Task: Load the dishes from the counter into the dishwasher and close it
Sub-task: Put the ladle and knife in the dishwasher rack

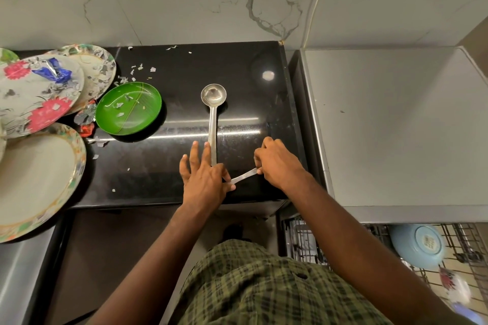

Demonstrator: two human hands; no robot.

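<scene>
A steel ladle (pixel 212 119) lies on the black counter (pixel 184 68), bowl away from me and handle toward me. My left hand (pixel 203 179) covers the handle's near end, three fingers straight beside it. Its thumb and forefinger pinch the tip of a small steel spoon (pixel 244 175). My right hand (pixel 277 163) grips the spoon's other end, and that end is hidden in the curled fingers. A green plate (pixel 128 108) with scraps sits left of the ladle. Floral plates (pixel 39 92) overlap at the far left, with a large pale plate (pixel 34 179) nearer me.
The grey dishwasher top (pixel 396 126) adjoins the counter on the right. Below it the pulled-out wire rack (pixel 462 240) holds an upturned blue bowl (pixel 417 245). Foil wrappers (pixel 85 116) and paper scraps litter the counter's left part. A marble wall stands behind.
</scene>
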